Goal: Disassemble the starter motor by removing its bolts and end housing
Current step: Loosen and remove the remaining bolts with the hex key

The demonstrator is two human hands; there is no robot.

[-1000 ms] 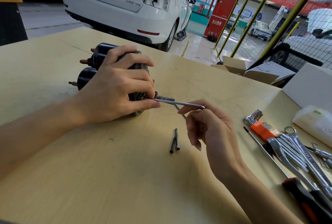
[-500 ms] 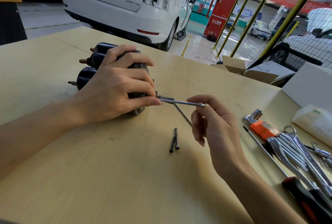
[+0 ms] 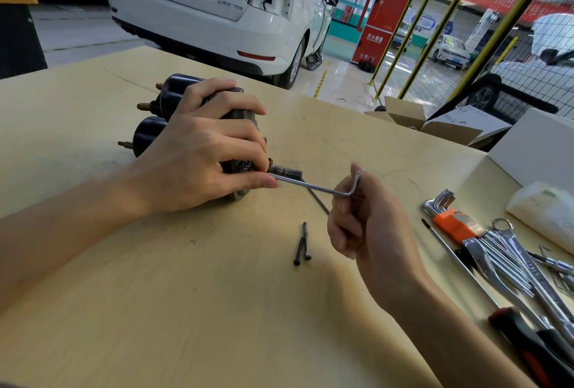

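I had the starter motor (image 3: 174,114) lying on its side on the wooden table (image 3: 155,310), left of centre, its two dark cylinders and their studs pointing left. My left hand (image 3: 198,160) was clamped over the top of it, fingers curled down round the grey end housing (image 3: 245,126), with the thumb tip pressed near the spot where the tool met the housing. The housing was still seated on the motor body.

My right hand (image 3: 369,226) held the hex key (image 3: 323,189) by its short bent leg, which stood upright between thumb and forefinger; the remaining fingers were loosely curled. The key's long shaft ran leftward and slightly away from me, its tip meeting the housing beside a small metal fitting (image 3: 285,171). Whether the tip sat in a bolt head I could not tell, since my left thumb hid it.

Two removed bolts (image 3: 302,243) lay side by side on the table near me, just left of my right hand. A thin rod (image 3: 320,202) lay on the table under the key's shaft.

At the right edge sat a hex key set (image 3: 456,219) in an orange holder, a fan of chrome wrenches (image 3: 521,266), and a long screwdriver (image 3: 537,341) with a red-and-black handle. Far behind the table stood a white car (image 3: 217,5).
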